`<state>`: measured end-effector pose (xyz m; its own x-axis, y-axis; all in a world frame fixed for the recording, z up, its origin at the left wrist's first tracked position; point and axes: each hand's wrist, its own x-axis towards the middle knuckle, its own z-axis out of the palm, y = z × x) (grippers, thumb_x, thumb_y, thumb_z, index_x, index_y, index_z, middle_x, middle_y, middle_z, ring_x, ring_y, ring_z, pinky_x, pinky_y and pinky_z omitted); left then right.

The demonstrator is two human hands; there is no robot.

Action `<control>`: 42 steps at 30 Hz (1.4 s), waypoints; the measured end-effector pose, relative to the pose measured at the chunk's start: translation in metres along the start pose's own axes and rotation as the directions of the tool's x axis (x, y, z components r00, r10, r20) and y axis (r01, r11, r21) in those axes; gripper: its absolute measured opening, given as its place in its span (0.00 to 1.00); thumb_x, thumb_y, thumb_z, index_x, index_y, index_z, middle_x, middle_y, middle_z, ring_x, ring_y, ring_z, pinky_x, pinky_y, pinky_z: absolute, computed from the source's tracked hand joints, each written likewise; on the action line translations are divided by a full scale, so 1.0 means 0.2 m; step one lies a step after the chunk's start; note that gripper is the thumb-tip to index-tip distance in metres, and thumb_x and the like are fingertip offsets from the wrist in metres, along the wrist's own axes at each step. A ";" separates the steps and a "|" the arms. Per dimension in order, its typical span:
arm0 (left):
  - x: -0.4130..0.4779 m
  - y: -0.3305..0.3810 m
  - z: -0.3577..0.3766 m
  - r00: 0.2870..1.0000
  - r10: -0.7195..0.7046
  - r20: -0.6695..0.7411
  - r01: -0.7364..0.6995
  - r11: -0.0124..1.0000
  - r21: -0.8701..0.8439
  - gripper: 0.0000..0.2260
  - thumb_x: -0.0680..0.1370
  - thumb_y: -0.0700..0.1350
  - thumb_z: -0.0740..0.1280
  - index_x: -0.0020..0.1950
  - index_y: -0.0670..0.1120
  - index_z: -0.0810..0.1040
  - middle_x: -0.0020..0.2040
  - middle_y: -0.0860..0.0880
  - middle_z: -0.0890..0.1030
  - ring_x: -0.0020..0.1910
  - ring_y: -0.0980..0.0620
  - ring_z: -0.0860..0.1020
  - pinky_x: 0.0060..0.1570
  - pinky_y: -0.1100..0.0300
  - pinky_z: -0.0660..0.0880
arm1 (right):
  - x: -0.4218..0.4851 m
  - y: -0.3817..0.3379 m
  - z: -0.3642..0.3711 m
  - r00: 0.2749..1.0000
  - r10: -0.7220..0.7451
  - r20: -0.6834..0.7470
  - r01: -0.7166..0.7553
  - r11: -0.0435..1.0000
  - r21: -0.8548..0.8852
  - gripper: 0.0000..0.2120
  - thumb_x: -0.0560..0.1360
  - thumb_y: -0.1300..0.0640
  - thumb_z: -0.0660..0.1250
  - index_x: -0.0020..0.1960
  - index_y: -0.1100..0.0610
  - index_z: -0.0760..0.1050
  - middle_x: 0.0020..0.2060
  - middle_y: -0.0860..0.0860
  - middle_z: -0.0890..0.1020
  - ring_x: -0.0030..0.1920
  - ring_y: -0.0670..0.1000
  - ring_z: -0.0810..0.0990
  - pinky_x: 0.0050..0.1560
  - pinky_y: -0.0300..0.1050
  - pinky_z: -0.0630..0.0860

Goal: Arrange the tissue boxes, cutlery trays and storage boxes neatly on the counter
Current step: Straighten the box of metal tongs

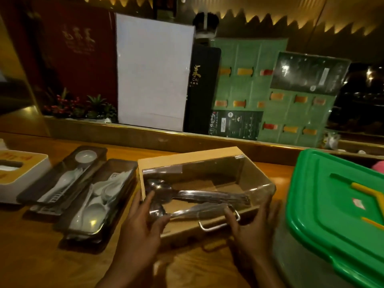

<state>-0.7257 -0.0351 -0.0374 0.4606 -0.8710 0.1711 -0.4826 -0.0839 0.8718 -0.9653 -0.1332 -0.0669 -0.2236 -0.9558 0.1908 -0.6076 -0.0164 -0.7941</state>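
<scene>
The scene is dim and warm, tinted amber. Light comes from a zigzag strip [270, 19] glowing along the top, from 11 to 2 o'clock, and spreads weakly downward. A white board [153, 73] at 12 o'clock is the brightest surface, pale and washed out. Glare streaks the clear lid [218, 179] at centre and the dark glossy sheet [307, 73] at 2 o'clock. Both hands, left [141, 229] and right [251, 223], read as dark shapes with little detail. The green lid [336, 204] at 4 o'clock is smeared by blur. Straight lines bow toward the edges. Text on the back wall is soft, mostly unreadable.
</scene>
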 end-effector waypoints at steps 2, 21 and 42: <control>0.05 -0.01 -0.04 0.999 -0.014 -0.037 0.014 1.000 0.011 0.28 0.78 0.49 0.69 0.77 0.58 0.65 0.78 0.60 0.58 0.74 0.55 0.63 0.68 0.52 0.67 | 0.02 -0.05 -0.03 1.000 0.018 0.019 -0.018 1.000 0.003 0.63 0.62 0.36 0.78 0.77 0.37 0.33 0.79 0.47 0.38 0.78 0.57 0.43 0.75 0.63 0.53; 0.36 -0.11 -0.20 0.991 -0.107 0.083 0.120 0.977 -0.177 0.25 0.79 0.46 0.67 0.73 0.66 0.66 0.71 0.45 0.75 0.64 0.45 0.77 0.60 0.40 0.77 | -0.03 -0.03 0.08 0.997 -0.038 -0.071 0.028 0.991 -0.130 0.50 0.66 0.34 0.74 0.76 0.31 0.44 0.77 0.50 0.45 0.73 0.63 0.62 0.65 0.65 0.71; 0.47 -0.37 -0.19 1.000 -0.014 0.012 0.014 1.000 -0.006 0.26 0.79 0.55 0.67 0.73 0.72 0.61 0.66 0.42 0.79 0.59 0.39 0.79 0.56 0.36 0.78 | -0.09 -0.09 -0.06 0.980 -0.085 0.179 0.128 0.961 -0.244 0.44 0.76 0.47 0.70 0.77 0.35 0.41 0.78 0.51 0.38 0.76 0.60 0.60 0.68 0.51 0.70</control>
<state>-0.6187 -0.0926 -0.0687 0.4586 -0.8753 0.1535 -0.4714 -0.0932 0.8770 -0.9593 -0.1116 -0.0480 -0.0311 -0.9880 0.1515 -0.7987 -0.0666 -0.5981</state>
